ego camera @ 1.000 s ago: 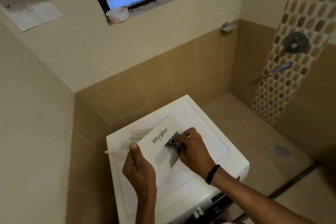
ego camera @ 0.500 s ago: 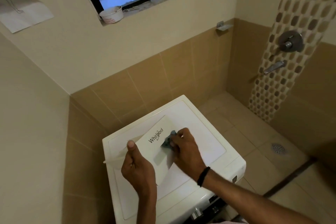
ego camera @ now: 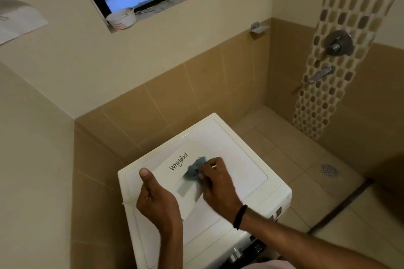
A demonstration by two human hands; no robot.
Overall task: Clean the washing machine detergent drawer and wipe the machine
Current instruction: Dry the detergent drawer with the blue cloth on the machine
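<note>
so, left hand (ego camera: 156, 205) grips drawer (ego camera: 178, 162) — right hand (ego camera: 215, 183) presses cloth (ego camera: 193, 170).

drawer (ego camera: 172, 179) over the washing machine (ego camera: 242, 170), cloth (ego camera: 193, 170) on the drawer (tub (ego camera: 121, 19) on sill (ego camera: 157, 9) behind).

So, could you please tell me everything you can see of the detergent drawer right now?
The detergent drawer is held tilted over the washing machine top. Mostly its white, plastic-looking front panel shows, with a black Whirlpool logo and a grey rectangular patch. The left hand grips its left end, thumb up; the right hand holds a blue-grey cloth against the panel.
</note>
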